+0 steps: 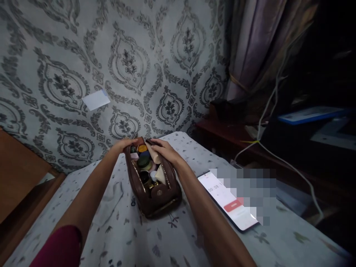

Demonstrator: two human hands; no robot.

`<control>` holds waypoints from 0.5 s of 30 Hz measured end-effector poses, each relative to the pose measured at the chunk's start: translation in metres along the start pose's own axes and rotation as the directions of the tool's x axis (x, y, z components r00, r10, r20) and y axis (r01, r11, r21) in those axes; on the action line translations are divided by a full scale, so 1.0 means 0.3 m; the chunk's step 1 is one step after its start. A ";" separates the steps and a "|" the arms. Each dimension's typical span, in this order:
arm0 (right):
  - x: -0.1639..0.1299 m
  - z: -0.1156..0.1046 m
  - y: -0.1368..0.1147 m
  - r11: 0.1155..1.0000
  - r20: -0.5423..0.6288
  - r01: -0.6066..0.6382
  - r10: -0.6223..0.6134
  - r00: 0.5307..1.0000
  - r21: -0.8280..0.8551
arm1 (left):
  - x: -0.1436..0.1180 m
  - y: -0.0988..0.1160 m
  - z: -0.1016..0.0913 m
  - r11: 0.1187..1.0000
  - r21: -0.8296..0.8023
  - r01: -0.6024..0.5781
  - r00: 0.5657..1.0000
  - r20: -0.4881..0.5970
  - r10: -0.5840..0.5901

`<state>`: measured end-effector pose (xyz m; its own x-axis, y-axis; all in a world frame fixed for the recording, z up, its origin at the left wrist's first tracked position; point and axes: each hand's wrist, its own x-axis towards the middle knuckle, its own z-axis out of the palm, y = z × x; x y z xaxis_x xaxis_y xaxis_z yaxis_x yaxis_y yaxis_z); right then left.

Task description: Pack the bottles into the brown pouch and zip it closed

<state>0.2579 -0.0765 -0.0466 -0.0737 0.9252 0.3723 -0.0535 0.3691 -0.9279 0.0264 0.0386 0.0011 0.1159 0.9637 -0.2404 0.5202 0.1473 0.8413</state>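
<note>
The brown bag (155, 202) is sitting near the centre of the frame, its top gaping, on a patterned sheet (178, 241). Your left hand (124, 144) is closing over the rim at its far left corner; your right hand (167, 151) is holding the far right edge, fingers curling over it. How hard either is pressing, I cannot tell.

Handling, as judged: the walls are looking like soft, leathery material, probably yielding under a squeeze and sagging if lifted by one edge; the load is likely making it moderately heavy. Both side walls, low down, are seeming the safer hold; the rim is probably flexing. The smooth jars may be slippery, possibly fragile.

Contents: a green-lidded jar (144, 162) is filling the middle; an orange round item (142, 148) is lying towards the far end; a black-topped container (144, 176) is standing at the near left, with a cream wedge (160, 175) leaning at the near right. Deeper items are hiding in shadow. A phone (219, 200) is lying right of centre, outside the bag
</note>
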 end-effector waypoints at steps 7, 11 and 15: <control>0.009 0.004 0.007 1.000 -0.018 0.010 -0.011 1.000 -0.010 | 0.005 0.040 0.042 0.996 0.092 0.014 0.997 0.073 -0.021; 0.005 0.004 -0.001 1.000 -0.013 0.019 -0.019 1.000 -0.007 | -0.014 0.037 0.031 0.991 0.136 -0.008 0.995 0.100 -0.005; 0.004 0.004 -0.002 1.000 -0.019 0.006 -0.006 1.000 0.015 | -0.018 0.037 0.012 0.976 0.208 -0.056 0.997 0.063 0.044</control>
<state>0.2567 -0.0757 -0.0454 -0.0546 0.9244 0.3775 -0.0692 0.3736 -0.9250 0.0345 0.0344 0.0100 0.1916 0.9535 -0.2329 0.6774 0.0432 0.7343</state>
